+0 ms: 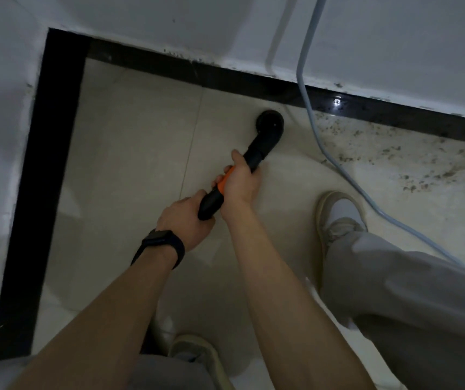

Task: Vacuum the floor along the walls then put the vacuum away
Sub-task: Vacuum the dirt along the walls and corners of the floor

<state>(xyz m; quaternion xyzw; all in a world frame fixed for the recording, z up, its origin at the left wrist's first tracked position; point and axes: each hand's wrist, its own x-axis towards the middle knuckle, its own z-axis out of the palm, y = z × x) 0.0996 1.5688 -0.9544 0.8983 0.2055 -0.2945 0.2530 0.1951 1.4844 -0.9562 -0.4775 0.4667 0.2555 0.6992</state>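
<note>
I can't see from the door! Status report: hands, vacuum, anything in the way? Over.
Left hand and right hand grip the vacuum wand. Nozzle on floor by black skirting. Grey cable lies between nozzle and dirt.

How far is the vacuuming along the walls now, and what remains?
Done: floor by the corner looks clean. In hand: left hand and right hand grip the vacuum wand, nozzle near the baseboard. Left: dirt specks on the right, then storing the vacuum.
</note>
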